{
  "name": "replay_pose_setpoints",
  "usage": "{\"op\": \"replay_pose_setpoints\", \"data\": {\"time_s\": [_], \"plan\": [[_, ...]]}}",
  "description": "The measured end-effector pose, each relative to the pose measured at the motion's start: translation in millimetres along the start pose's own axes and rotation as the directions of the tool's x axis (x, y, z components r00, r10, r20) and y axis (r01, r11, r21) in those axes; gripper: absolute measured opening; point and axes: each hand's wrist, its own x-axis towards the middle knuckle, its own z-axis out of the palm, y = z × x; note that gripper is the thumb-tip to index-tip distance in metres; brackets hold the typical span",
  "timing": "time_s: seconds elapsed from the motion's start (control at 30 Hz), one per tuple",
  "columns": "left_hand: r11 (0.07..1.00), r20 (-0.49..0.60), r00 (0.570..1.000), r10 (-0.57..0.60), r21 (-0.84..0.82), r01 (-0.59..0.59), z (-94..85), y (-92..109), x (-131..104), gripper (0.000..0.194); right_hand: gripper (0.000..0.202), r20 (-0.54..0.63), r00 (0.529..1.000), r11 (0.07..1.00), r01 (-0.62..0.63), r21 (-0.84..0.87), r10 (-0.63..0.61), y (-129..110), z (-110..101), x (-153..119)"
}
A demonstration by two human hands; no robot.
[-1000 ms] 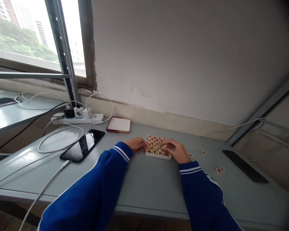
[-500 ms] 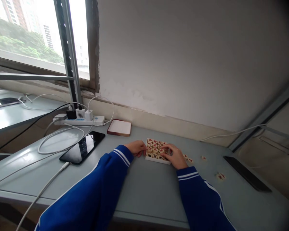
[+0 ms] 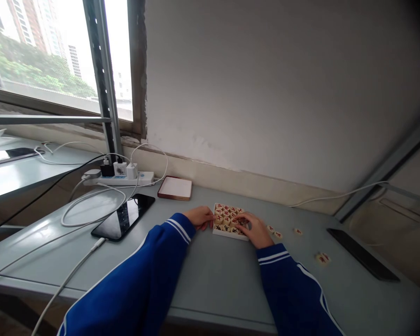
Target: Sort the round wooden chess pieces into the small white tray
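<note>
A small white box [image 3: 230, 235] stands on the grey desk, holding rows of round xiangqi pieces [image 3: 227, 220] with red and black characters. My left hand [image 3: 200, 217] has its fingers bent and pinched at the box's left edge. Over the right part of the box, my right hand [image 3: 256, 230] curls thumb and fingers around a xiangqi piece, which the fingers mostly hide. Beyond that wrist lie two loose pieces [image 3: 277, 234] with red characters, and another piece [image 3: 298, 231] sits farther right. A few more pieces [image 3: 322, 258] are grouped nearer the right side.
The box lid [image 3: 175, 188] lies inside up near the wall. At left are a black phone [image 3: 126, 218], a looping white cable [image 3: 65, 219] and a power strip [image 3: 145, 178] with chargers. A long black bar [image 3: 362, 255] lies at the right.
The piece under my right fingers, plainly visible before, is now more covered by them over the box. My left hand stays at the box's edge. The whole view has shifted slightly.
</note>
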Motion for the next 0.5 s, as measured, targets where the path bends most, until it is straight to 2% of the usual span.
{"op": "replay_pose_setpoints", "data": {"time_s": [0.2,0.3,0.4,0.5], "plan": [[1.000,-0.002,1.000,0.000,0.019,0.001,-0.5,0.3,-0.3,0.054,0.021,0.011,1.000,1.000,-0.001,-0.016,0.001,-2.8,-4.9,1.1],[1.000,-0.010,1.000,0.009,0.026,-0.008,-0.4,2.5,-2.0,0.057,0.022,-0.089,0.990,0.977,-0.125,-0.172,0.111,4.7,-21.7,-1.1],[0.999,-0.015,1.000,0.003,0.038,-0.003,-0.2,4.0,-2.7,0.058,0.024,-0.241,0.929,0.832,-0.361,-0.421,0.281,24.9,-41.0,-9.6],[0.998,-0.018,1.000,-0.002,0.056,0.003,-0.1,2.9,-1.3,0.057,0.028,-0.242,0.835,0.625,-0.534,-0.570,0.494,47.1,-48.4,-20.5]]}}
